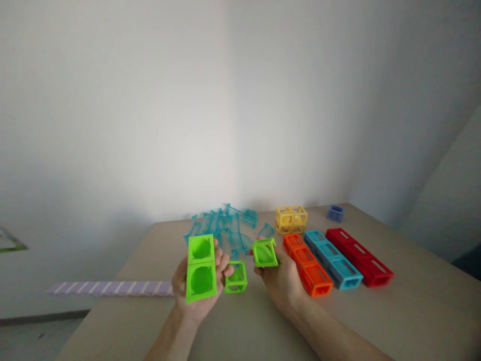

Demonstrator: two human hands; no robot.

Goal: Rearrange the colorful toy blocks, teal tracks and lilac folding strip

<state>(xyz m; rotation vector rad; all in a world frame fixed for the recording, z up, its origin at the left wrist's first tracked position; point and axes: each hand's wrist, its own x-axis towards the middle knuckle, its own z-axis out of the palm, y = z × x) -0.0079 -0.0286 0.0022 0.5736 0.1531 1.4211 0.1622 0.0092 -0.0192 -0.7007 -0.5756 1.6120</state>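
Observation:
My left hand (205,306) is closed around a pair of joined green block frames (202,268), one above the other, each with a round opening facing me. My right hand (283,281) grips a single green block frame (265,253) by its edges, tilted, with fingers behind and beneath it. The two held pieces are apart. Between my hands a green cube frame (235,277) stands on the table, just beside the left fingers. Most of the left fingers are hidden behind the held pair.
On the table (263,326) lie joined orange (308,264), light blue (332,259) and red (358,256) block rows at right. Yellow frames (291,219) and a purple block (335,213) stand behind. Clear teal track pieces (218,225) are heaped at the back; a striped lilac strip (112,288) overhangs left.

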